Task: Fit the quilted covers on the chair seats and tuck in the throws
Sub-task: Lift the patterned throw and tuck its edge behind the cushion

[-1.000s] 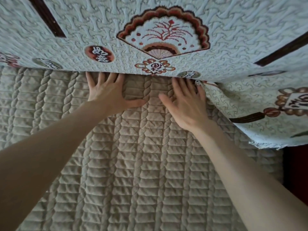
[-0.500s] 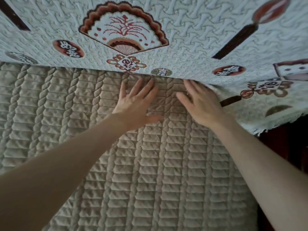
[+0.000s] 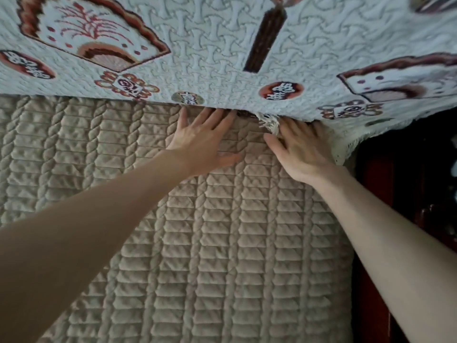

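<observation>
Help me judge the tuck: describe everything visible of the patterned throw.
The patterned throw is pale, textured woven fabric with red-brown fans, round medallions and dark bars. It spans the top of the view, its lower edge meeting the quilted seat cover. A fringe tuft pokes out between the left hand and right hand, both pressing at its edge.

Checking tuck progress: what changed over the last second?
The left hand and right hand slid right along the throw edge, toward the seat's right end; a fringe tuft now shows between them. Unchanged: both flat, fingers straight, pressing the quilted cover; nothing gripped.
</observation>
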`<control>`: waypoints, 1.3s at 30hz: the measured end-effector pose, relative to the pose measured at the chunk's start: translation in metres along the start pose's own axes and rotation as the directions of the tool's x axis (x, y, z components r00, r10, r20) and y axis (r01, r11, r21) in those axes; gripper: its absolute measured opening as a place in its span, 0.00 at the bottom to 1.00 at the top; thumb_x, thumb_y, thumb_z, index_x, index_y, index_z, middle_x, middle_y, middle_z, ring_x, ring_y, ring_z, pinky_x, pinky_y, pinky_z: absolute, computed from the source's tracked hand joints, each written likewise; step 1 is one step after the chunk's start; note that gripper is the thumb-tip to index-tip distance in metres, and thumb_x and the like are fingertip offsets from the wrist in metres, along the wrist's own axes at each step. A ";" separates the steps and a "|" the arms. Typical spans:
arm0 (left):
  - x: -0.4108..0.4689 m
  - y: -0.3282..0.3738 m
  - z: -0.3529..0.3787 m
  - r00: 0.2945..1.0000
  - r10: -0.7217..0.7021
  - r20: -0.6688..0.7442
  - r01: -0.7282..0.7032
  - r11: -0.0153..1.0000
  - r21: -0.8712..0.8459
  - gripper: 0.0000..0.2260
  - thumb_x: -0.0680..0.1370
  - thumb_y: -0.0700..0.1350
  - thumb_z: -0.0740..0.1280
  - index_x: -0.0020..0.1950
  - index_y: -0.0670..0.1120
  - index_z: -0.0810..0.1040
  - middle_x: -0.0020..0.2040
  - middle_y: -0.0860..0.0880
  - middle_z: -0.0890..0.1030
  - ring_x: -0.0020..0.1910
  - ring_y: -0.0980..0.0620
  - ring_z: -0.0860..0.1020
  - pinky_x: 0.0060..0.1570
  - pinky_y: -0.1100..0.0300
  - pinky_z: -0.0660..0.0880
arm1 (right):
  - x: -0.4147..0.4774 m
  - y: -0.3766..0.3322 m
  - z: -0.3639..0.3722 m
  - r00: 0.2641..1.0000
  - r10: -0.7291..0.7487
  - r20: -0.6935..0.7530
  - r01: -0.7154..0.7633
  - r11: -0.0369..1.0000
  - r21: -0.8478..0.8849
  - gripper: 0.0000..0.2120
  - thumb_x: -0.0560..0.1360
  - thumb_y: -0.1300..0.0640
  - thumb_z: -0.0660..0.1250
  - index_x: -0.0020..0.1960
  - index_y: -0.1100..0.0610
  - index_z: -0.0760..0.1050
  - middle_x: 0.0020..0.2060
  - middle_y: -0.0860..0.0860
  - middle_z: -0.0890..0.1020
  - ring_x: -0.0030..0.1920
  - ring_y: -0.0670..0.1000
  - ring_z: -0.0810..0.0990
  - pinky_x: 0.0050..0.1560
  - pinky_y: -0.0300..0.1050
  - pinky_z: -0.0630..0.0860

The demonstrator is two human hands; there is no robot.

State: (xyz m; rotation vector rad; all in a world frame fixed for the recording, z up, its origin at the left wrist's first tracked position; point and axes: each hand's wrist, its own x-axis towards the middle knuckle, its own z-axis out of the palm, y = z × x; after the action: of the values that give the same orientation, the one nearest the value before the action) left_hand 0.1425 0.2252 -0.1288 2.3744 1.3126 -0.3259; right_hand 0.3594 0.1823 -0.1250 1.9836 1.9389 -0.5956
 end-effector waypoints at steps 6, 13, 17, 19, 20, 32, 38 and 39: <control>0.036 0.016 -0.009 0.988 -0.103 0.115 0.104 0.994 -0.009 0.46 0.69 0.75 0.58 0.79 0.54 0.46 0.79 0.51 0.53 0.78 0.45 0.51 0.73 0.36 0.46 | -0.041 -0.031 0.015 0.981 0.024 -0.192 -0.006 0.996 0.092 0.39 0.76 0.34 0.37 0.79 0.56 0.51 0.78 0.53 0.55 0.78 0.52 0.52 0.75 0.52 0.45; 0.014 0.024 0.005 1.000 0.010 -0.011 -0.009 1.000 0.014 0.44 0.69 0.75 0.49 0.80 0.53 0.46 0.79 0.51 0.54 0.78 0.46 0.52 0.73 0.37 0.44 | 0.000 0.033 -0.004 1.000 0.002 0.012 -0.003 0.995 0.104 0.31 0.80 0.36 0.39 0.79 0.48 0.49 0.78 0.48 0.56 0.77 0.51 0.55 0.75 0.52 0.46; 0.016 0.035 0.004 0.998 0.052 0.041 -0.053 0.998 0.022 0.43 0.72 0.74 0.52 0.79 0.56 0.40 0.80 0.51 0.48 0.78 0.46 0.48 0.72 0.35 0.42 | -0.003 0.037 -0.002 0.999 -0.043 -0.009 0.044 0.993 0.111 0.29 0.82 0.38 0.43 0.79 0.48 0.50 0.78 0.48 0.56 0.77 0.51 0.54 0.74 0.50 0.45; 0.028 0.039 -0.001 0.998 0.047 0.046 -0.048 0.998 0.030 0.43 0.71 0.74 0.54 0.79 0.55 0.45 0.79 0.52 0.52 0.78 0.47 0.51 0.71 0.34 0.47 | -0.018 0.029 0.005 0.989 -0.044 -0.138 0.064 0.988 0.140 0.30 0.81 0.38 0.45 0.78 0.50 0.54 0.76 0.51 0.62 0.75 0.54 0.59 0.74 0.53 0.47; 0.035 0.042 -0.005 0.998 0.033 0.062 -0.035 0.999 0.030 0.43 0.71 0.75 0.55 0.79 0.55 0.48 0.79 0.52 0.54 0.77 0.47 0.53 0.71 0.35 0.49 | -0.027 0.025 0.008 0.979 -0.029 -0.200 0.058 0.988 0.140 0.32 0.79 0.38 0.44 0.78 0.52 0.56 0.75 0.53 0.64 0.74 0.55 0.60 0.74 0.53 0.48; 0.028 0.077 0.003 0.989 0.092 0.112 -0.098 0.994 0.049 0.44 0.71 0.75 0.51 0.79 0.54 0.39 0.80 0.53 0.43 0.78 0.48 0.43 0.72 0.33 0.41 | 0.003 0.074 -0.003 0.997 0.040 0.072 -0.058 0.960 0.274 0.29 0.79 0.34 0.40 0.74 0.46 0.60 0.74 0.50 0.65 0.73 0.55 0.62 0.73 0.56 0.56; 0.050 0.086 -0.004 0.990 0.050 0.132 -0.059 0.996 0.066 0.43 0.70 0.75 0.55 0.79 0.54 0.49 0.79 0.53 0.52 0.77 0.46 0.53 0.70 0.32 0.49 | -0.046 0.049 0.012 0.990 0.018 -0.143 0.026 0.955 0.296 0.38 0.75 0.33 0.35 0.79 0.52 0.51 0.78 0.50 0.54 0.78 0.51 0.51 0.77 0.53 0.49; 0.050 0.087 -0.003 0.991 0.046 0.124 -0.055 0.996 0.070 0.42 0.71 0.74 0.55 0.78 0.53 0.50 0.79 0.52 0.53 0.76 0.46 0.53 0.70 0.32 0.49 | -0.054 0.044 0.016 0.993 0.011 -0.115 0.025 0.953 0.301 0.38 0.76 0.33 0.35 0.79 0.52 0.47 0.79 0.48 0.49 0.78 0.49 0.46 0.77 0.52 0.46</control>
State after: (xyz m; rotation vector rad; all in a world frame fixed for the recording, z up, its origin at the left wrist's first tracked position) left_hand 0.2430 0.2232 -0.1251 2.4017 1.2019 -0.5036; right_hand 0.4019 0.1261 -0.1153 2.2389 2.0238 -0.8416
